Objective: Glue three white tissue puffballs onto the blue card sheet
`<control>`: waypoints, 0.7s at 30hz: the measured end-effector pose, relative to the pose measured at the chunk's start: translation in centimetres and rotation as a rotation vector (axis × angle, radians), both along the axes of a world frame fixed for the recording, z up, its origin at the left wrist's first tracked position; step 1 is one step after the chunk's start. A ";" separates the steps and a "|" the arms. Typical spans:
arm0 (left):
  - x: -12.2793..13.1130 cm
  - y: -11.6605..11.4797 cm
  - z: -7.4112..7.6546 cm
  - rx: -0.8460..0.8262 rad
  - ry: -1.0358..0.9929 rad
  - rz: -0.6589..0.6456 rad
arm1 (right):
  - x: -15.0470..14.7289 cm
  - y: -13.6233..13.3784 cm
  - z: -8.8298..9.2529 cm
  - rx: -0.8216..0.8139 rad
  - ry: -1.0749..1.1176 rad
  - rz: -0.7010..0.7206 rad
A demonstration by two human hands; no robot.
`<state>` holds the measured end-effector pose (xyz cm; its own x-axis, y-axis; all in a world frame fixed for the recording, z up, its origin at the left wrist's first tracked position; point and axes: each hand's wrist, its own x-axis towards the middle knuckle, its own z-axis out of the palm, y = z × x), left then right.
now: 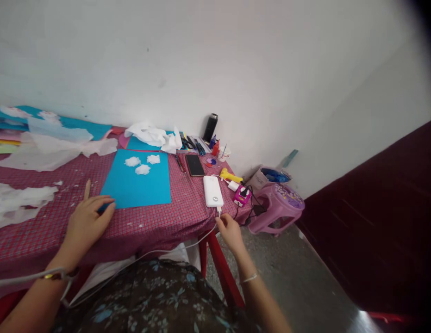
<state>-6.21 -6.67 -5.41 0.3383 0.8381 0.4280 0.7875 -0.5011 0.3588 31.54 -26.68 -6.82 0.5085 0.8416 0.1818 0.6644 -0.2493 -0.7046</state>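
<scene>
My left hand rests on the table by the lower left corner of a blue sheet of paper, fingers apart and holding nothing. On that sheet lie white fluffy clumps, three of them. At the table's right part, my right hand pinches a white charging cable just below its plug. The plug sits at the near end of a white power bank. From there the cable runs left across my lap toward my left wrist.
A phone, a yellow glue gun and a magenta power adapter lie near the power bank. Behind stand a black bottle and paint bottles. Crumpled white tissue lies further back. A pink stool stands right.
</scene>
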 end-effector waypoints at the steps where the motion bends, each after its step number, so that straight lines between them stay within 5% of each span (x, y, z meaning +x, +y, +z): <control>1: 0.0 -0.2 0.1 -0.021 -0.012 -0.001 | -0.4 0.1 -0.2 -0.015 0.015 0.023; 8: 0.2 -1.1 0.8 -0.078 -0.033 0.003 | -2.0 -0.2 -0.4 -0.025 0.097 0.209; 13: 0.1 -0.8 -0.5 -0.043 -0.058 -0.079 | 1.2 -1.1 0.0 -0.019 0.013 -0.057; 17: 0.3 -0.4 -1.5 0.006 -0.087 -0.131 | 2.6 -1.6 2.2 -0.080 -0.113 -0.093; 21: 0.4 -1.0 -0.9 -0.073 -0.187 -0.155 | 0.0 0.9 5.4 0.040 -0.054 -0.100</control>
